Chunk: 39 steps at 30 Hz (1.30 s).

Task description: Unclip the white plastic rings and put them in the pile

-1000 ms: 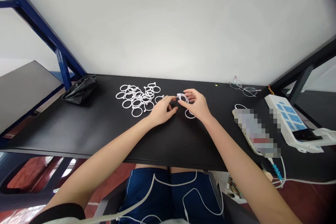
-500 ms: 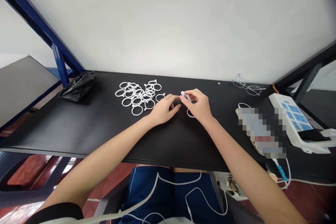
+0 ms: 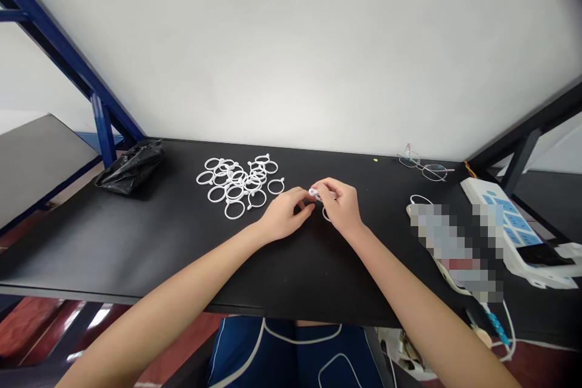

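Observation:
Pinched between the thumb and fingers of my right hand [image 3: 341, 203] are white plastic curtain rings [image 3: 313, 192], with a small eyelet end poking out toward the left. How many are in the grip I cannot tell. My left hand [image 3: 286, 213] is beside it, its fingertips at the eyelet end and its thumb apart from the fingers. Below my right hand shows part of another white ring [image 3: 325, 214], mostly hidden. A loose pile of several white curtain rings [image 3: 234, 192] lies on the black table [image 3: 150, 236], left of my left hand.
A crumpled black plastic bag [image 3: 131, 167] sits at the table's left end. To the right are eyeglasses [image 3: 422, 167] near the wall, a blurred-out phone [image 3: 448, 248] with a cable, and a white power strip [image 3: 504, 218]. Blue metal posts [image 3: 103, 127] stand at the left.
The view has tilted up a little, so everything sits lower in the picture. The held rings have turned from upright to flatter in my right hand. My left hand stays close by.

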Available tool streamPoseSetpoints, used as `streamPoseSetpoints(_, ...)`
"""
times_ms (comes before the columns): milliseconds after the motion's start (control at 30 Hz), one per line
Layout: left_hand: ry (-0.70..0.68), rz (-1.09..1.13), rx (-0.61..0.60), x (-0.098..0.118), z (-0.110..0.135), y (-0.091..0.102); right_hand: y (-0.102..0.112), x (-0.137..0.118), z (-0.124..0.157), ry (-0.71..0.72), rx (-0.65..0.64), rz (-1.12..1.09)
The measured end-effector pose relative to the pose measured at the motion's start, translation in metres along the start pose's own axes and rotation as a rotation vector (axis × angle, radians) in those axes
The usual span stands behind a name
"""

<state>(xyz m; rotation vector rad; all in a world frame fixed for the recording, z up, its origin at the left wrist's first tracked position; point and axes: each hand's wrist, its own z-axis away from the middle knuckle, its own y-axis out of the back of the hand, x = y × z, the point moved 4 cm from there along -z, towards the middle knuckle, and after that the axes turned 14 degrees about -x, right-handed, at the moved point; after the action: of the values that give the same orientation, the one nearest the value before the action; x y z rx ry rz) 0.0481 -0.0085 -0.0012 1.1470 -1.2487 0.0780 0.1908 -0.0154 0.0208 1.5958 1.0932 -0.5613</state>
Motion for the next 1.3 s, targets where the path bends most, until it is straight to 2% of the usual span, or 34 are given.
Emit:
streamPoseSetpoints(100, -0.001, 0.079, 0.019, 0.001, 0.000, 0.000, 0.001, 0.001, 0.001, -0.022, 0.037, -0.090)
streamPoseSetpoints(267, -0.031, 0.218, 0.052, 0.003, 0.000, 0.000, -0.002, 0.006, -0.002, -0.118, 0.044, -0.461)
streamPoseSetpoints(400, 0.025, 0.307, 0.071, 0.001, -0.001, 0.002, -0.004, 0.010, -0.004, -0.217, 0.056, -0.595)
streamPoseSetpoints(533, 0.071, 0.357, 0.185, -0.003, -0.001, 0.006, -0.001, 0.012, -0.004, -0.222, 0.106, -0.517)
streamPoseSetpoints(667, 0.080, 0.483, 0.207, -0.008, -0.001, 0.004, 0.000, 0.012, -0.004, -0.226, 0.155, -0.427)
streamPoseSetpoints(933, 0.045, 0.722, 0.323, -0.005, 0.000, 0.010, 0.008, 0.009, 0.000, -0.164, 0.345, -0.301)
streamPoseSetpoints(1133, 0.073, 0.816, 0.329, -0.007, -0.001, 0.007, 0.006, 0.006, 0.002, -0.152, 0.334, -0.299)
streamPoseSetpoints(1300, 0.104, 0.914, 0.395, -0.009, 0.000, 0.013, 0.009, 0.014, 0.002, -0.228, 0.337, -0.321)
